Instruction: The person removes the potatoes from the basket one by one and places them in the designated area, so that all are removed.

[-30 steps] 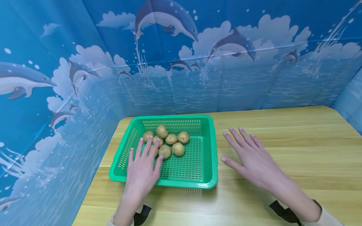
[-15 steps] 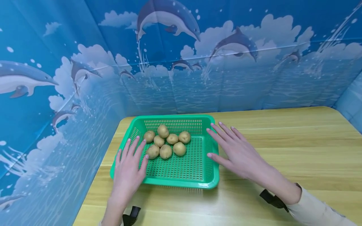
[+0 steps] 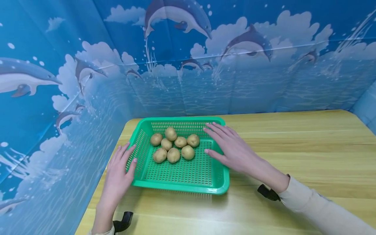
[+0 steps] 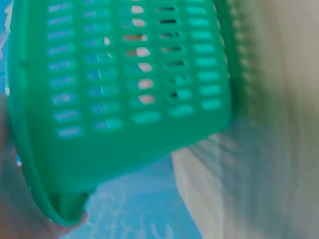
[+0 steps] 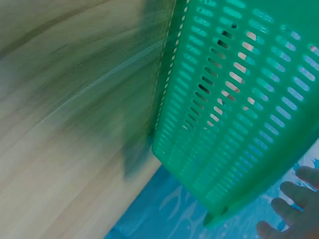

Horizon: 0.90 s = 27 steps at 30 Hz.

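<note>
A green plastic basket (image 3: pixel 182 187) with slotted walls stands on the table. Several potatoes (image 3: pixel 173 155) lie inside it, mostly toward its left and back. My left hand (image 3: pixel 117 174) is at the left rim, its fingers extended; whether it touches the rim is unclear. Over the right rim reaches my right hand (image 3: pixel 230 148), fingers straight and thumb spread, apart from the potatoes. The left wrist view has the basket's side wall (image 4: pixel 124 154) up close, with part of the hand blurred at the edge. In the right wrist view, fingertips (image 5: pixel 289 211) show beside the basket rim.
The wooden table (image 3: pixel 293 147) extends to the right of the basket and in front of it. A blue curtain (image 3: pixel 164 94) printed with dolphins hangs behind the table and along its left side. Black straps (image 3: pixel 268 192) are on both wrists.
My left hand has moved left, from over the potatoes to the basket's left rim. My right hand has come left from above the table to over the right rim. The potatoes have stayed put.
</note>
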### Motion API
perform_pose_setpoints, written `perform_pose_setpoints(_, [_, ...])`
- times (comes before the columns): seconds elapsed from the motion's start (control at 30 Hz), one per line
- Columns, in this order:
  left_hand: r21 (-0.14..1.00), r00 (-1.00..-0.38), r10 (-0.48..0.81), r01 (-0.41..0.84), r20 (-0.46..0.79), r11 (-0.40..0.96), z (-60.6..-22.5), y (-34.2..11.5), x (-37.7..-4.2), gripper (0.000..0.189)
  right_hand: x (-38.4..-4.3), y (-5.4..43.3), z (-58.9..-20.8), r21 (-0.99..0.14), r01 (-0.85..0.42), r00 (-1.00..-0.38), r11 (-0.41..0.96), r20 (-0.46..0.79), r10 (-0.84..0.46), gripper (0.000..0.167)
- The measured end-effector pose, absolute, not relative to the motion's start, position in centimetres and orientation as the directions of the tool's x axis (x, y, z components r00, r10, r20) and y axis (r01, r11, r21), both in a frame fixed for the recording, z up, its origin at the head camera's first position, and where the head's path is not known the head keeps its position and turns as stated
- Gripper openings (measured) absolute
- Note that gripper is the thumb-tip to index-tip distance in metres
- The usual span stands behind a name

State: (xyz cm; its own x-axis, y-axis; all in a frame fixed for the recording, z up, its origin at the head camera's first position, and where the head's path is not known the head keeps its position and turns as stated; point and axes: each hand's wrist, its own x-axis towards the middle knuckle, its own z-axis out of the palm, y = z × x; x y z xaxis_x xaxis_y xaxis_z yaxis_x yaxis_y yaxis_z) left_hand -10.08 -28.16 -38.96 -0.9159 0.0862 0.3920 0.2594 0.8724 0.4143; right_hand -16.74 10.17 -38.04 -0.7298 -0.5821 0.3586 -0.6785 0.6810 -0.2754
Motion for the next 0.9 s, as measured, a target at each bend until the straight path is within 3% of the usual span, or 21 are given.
perform_pose_setpoints(0.63, [0.609, -0.946, 0.156, 0.305, 0.285, 0.733, -40.9, -30.8, -11.1, 0.046, -18.6, 8.4, -38.4, -0.340, -0.706, -0.707, 0.621, 0.304, -0.638, 0.069])
perform_pose_setpoints(0.9, [0.733, -0.962, 0.170, 0.272, 0.213, 0.624, -40.8, -31.4, -11.6, 0.053, -20.0, 7.5, -38.2, -0.440, -0.681, -0.717, 0.585, 0.242, -0.654, 0.069])
